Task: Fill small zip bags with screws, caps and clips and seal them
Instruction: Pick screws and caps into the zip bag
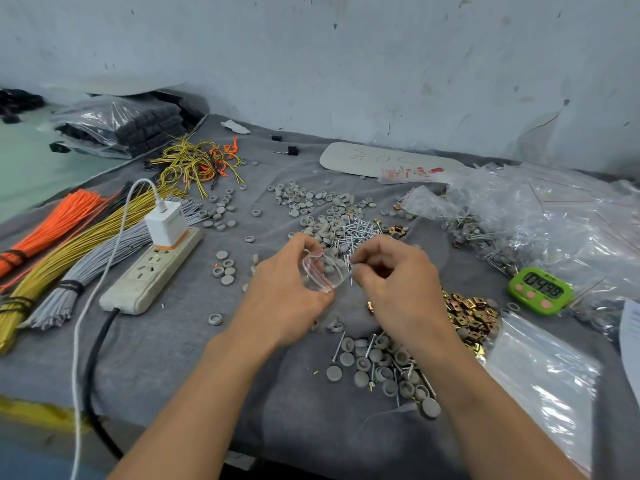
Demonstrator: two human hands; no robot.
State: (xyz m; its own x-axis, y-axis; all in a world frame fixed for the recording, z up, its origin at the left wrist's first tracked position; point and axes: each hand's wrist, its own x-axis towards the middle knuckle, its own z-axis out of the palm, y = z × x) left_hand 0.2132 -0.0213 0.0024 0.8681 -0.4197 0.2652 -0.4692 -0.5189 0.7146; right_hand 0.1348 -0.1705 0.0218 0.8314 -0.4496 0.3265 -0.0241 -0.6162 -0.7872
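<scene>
My left hand (280, 289) holds a small clear zip bag (323, 271) with a red seal line, its mouth held open; grey caps show inside it. My right hand (394, 282) pinches several silver screws (350, 268) at the bag's mouth. Behind the hands lies a pile of grey caps (311, 202) mixed with loose screws (356, 230). Brass clips (467, 313) lie heaped to the right of my right hand. More caps and screws (384, 368) lie under my right forearm.
A power strip (152, 271) with a white charger and cable lies left. Bundles of orange, yellow and grey wires (62, 258) lie far left. A green timer (540, 291), filled bags (536, 223) and a stack of empty zip bags (540, 379) are right.
</scene>
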